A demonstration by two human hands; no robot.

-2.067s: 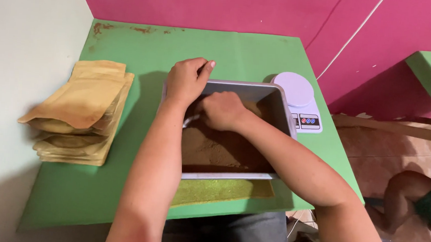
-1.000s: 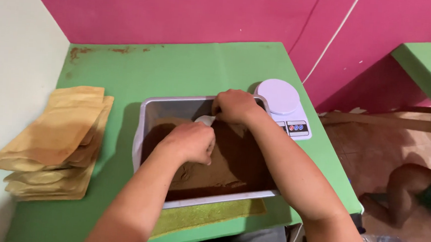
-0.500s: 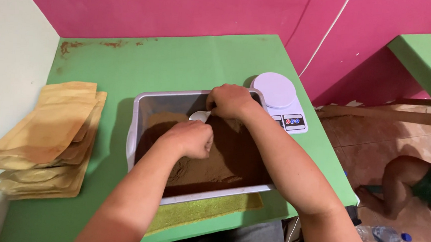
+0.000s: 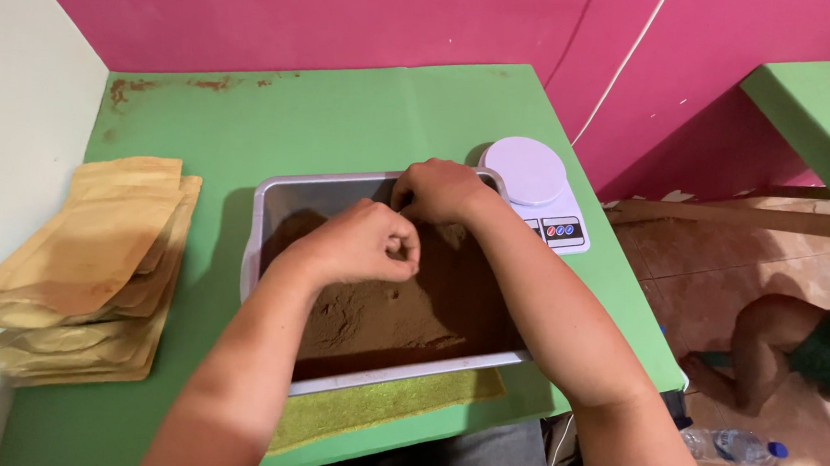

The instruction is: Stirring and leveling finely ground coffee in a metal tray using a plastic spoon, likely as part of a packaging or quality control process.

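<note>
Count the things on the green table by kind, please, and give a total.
Tray of brown powder: 1
Scale: 1
Stack of tan pouches: 1 stack; the pouch count cannot be told
Yellow-green mat under the tray: 1
Total: 4
</note>
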